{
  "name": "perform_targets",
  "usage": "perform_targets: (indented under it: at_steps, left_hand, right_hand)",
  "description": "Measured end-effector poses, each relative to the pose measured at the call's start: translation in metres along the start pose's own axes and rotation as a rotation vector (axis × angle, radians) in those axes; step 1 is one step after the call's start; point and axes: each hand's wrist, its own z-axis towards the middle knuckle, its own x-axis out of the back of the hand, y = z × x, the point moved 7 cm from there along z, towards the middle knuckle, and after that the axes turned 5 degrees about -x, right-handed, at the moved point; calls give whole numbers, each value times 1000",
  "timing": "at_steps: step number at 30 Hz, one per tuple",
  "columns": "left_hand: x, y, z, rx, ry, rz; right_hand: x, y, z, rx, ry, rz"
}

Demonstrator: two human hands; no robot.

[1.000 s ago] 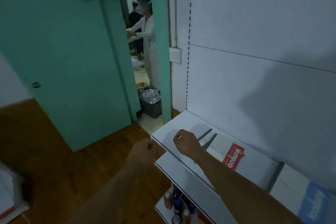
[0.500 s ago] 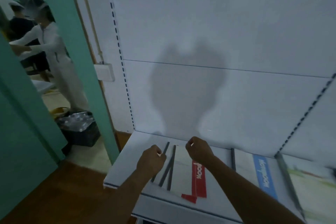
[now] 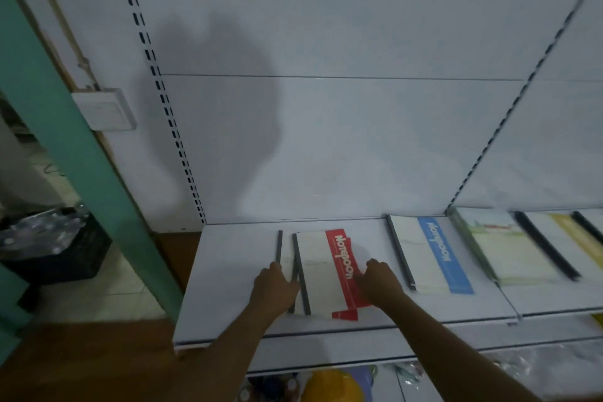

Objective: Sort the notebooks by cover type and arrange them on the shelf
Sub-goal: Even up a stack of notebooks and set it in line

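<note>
Red-banded notebooks (image 3: pixel 321 274) between left hand (image 3: pixel 273 289) and right hand (image 3: pixel 380 282), fingers curled

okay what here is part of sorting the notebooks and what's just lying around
Part of the job: red notebooks, held at their sides by left hand and right hand; blue notebook; green notebook; shelf.

Lying about: black crate; wall switch.

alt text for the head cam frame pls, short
Two bare hands, left hand and right hand, rest on either side of a stack of red-striped notebooks lying flat on a white shelf. To the right lie a blue-striped notebook and a green-covered notebook. A teal door frame stands at left.
</note>
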Motion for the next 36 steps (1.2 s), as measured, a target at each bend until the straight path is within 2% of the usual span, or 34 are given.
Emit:
perform_targets:
  at_steps: [4, 7, 10, 14, 20, 24, 27, 32, 36]
  left_hand:
    - [-3, 0, 1, 83, 26, 84]
    - [-11, 0, 1, 128, 2, -33]
    - [-16, -4, -1, 163, -4, -109]
    - [-14, -8, -3, 154, -1, -177]
    - [-4, 14, -5, 74, -3, -335]
    - [22, 44, -12, -74, 39, -455]
    - [38, 55, -12, -161, 59, -471]
    - [41, 40, -3, -115, 120, -558]
    - [37, 31, 10, -122, 64, -617]
  right_hand:
    - [-17, 7, 6, -27, 55, 12]
    - [-40, -6, 3, -42, 34, 117]
    - [-51, -20, -11, -52, 65, 51]
    - [-58, -19, -6, -66, 45, 105]
    - [-67, -8, 18, -96, -19, 374]
    - [-25, -39, 7, 63, 68, 680]
    - [1, -68, -6, 252, 41, 846]
    - [0, -78, -16, 350, 51, 810]
    - [-7, -80, -22, 308, 79, 762]
